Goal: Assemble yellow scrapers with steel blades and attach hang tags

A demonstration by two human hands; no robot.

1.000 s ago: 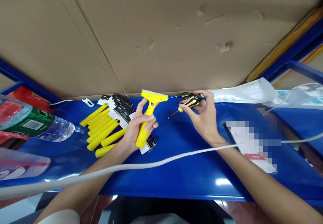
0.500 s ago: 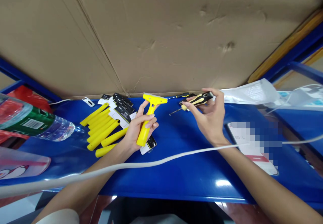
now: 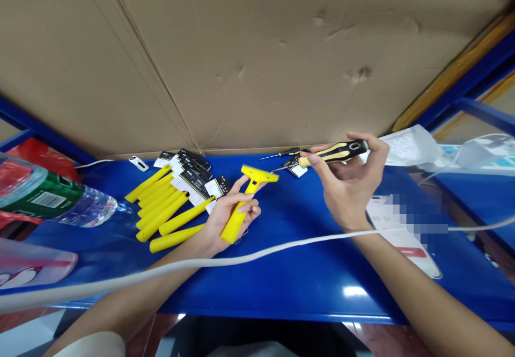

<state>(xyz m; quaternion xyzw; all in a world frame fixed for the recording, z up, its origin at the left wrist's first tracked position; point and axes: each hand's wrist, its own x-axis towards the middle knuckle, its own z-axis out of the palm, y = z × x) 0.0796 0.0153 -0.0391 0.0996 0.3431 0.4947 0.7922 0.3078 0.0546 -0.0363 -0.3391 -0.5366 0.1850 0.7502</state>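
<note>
Both hands (image 3: 354,185) are raised with bent fingers (image 3: 243,201), forearms angled inward.

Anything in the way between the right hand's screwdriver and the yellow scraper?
Nothing visible: the screwdriver in the right hand points straight at the head of the yellow scraper. The white cable crosses the view below that gap.

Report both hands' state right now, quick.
Left hand: closed, holding a yellow T-shaped scraper.
Right hand: closed, holding a black and pale-yellow screwdriver, its tip at the scraper's head.
</note>
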